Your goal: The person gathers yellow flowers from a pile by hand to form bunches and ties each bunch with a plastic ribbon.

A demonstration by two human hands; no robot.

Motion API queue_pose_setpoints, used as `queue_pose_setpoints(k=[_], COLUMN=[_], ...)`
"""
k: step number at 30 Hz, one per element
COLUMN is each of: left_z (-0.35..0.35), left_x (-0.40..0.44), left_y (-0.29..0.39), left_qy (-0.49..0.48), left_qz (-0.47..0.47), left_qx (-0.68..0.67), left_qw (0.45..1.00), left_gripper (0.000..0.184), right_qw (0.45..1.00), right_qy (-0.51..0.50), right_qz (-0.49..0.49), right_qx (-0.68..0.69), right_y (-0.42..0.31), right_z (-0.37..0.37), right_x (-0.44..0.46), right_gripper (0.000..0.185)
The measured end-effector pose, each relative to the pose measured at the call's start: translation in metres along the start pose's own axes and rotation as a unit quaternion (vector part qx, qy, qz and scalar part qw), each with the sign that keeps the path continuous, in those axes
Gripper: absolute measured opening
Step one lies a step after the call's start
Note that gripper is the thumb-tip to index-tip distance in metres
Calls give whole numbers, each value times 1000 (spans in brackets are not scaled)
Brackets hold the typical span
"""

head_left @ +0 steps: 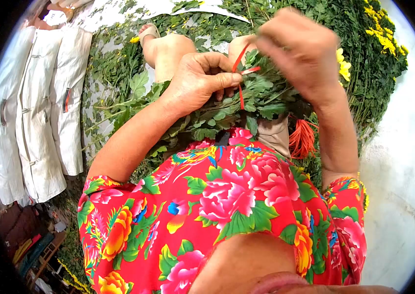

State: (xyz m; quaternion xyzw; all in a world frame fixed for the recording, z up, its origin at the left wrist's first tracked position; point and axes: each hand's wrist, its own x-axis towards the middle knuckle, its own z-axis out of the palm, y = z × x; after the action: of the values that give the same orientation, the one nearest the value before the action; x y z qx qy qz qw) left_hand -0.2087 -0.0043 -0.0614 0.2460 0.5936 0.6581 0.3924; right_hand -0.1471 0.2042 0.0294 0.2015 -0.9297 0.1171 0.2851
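A bundle of leafy chrysanthemum stems lies across my lap, with yellow blooms showing at its right end. Around it runs a thin red tie string. My left hand is closed, thumb and forefinger pinching the string on top of the bundle. Above and to the right, my right hand is curled shut and somewhat blurred by motion. The string's upper part stretches taut from the pinch to its fingertips. Part of the bundle is hidden beneath my left hand.
A bunch of red strings hangs beside my right forearm. Long white wrapped bundles stand at left. Loose chrysanthemum leaves cover the ground, and more yellow chrysanthemums are heaped at right, next to a pale floor.
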Motion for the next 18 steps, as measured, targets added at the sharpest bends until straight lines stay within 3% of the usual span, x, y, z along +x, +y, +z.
queue_pose_setpoints(k=[1,2,3,4,5,7,8,12,15,18], left_z=[0,0,-1,-1,-2,-3,-4,-10,-18,-16], left_x=[-1,-2,-3,-4,-5,-5,-6,-2,2,1], left_y=[0,0,0,1,1,3,4,11,14,5], left_qy=[0,3,7,9,8,7,-7,-30,-63,-48], left_qz=[0,7,13,14,17,22,22,2,-52,-34], left_qx=[-2,-19,-36,-36,-23,-10,-18,-67,-62,-52], left_qw=[1000,1000,999,999,1000,1000,1000,997,995,997], left_gripper=[12,12,11,11,11,11,10,12,15,16], right_qw=[992,952,876,883,922,966,959,921,899,922], right_qy=[85,115,140,64,-9,14,-56,-66,-69,-108], right_qz=[86,193,293,296,238,144,177,225,217,135], right_qx=[48,206,357,358,304,216,213,310,373,346], right_y=[4,-4,-17,-30,-40,-47,-44,-36,-36,-38], right_z=[-4,-6,-8,-6,-5,23,24,22,21,24], right_x=[-5,-8,-15,-23,-24,-35,-41,-42,-45,-49], right_gripper=[9,8,7,9,12,12,11,7,7,7])
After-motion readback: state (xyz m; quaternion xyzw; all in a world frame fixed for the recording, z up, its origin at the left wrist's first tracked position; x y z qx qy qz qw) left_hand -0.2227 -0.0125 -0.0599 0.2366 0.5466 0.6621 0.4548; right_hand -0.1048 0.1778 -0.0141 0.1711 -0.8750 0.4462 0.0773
